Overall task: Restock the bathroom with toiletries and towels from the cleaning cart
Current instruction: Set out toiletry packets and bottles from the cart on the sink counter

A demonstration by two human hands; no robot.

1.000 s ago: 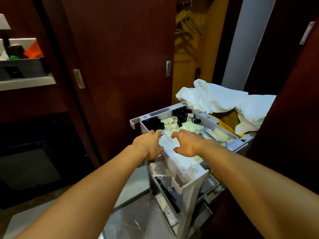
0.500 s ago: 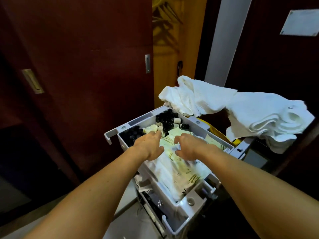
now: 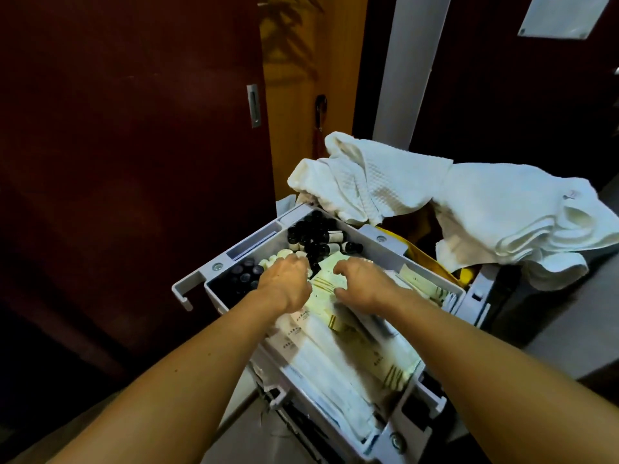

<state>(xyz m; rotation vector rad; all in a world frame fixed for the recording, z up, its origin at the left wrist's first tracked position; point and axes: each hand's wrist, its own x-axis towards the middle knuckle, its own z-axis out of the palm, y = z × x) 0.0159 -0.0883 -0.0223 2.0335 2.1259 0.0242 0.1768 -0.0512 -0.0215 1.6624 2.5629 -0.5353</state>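
Cart tray: we see the grey plastic tray (image 3: 378,241) on top of the cleaning cart, low and centre in the head view, with both our forearms reaching into it
Left hand: our left hand (image 3: 286,281) lies palm down over the middle of the tray, its fingers bent down into the contents beside the small cream items; we cannot tell whether it has hold of anything
Right hand: our right hand (image 3: 363,279) lies palm down just right of the left, fingers curled with their tips on the pale packets; a firm hold on one is not visible, so we cannot tell
Packets: flat cream packets (image 3: 335,333) with gold stripes fill the near part of the tray, under and in front of both hands
Dark bottles: small dark bottles (image 3: 318,237) lie heaped in the far corner; a second group with dark caps (image 3: 243,277) stands in the left compartment
Cream items: small cream rounded items (image 3: 279,256) sit just beyond the left hand
Towels: crumpled white towels (image 3: 469,202) rest on the cart beyond and right of the tray, apart from both hands
Surroundings: a dark red-brown door (image 3: 134,128) stands at left
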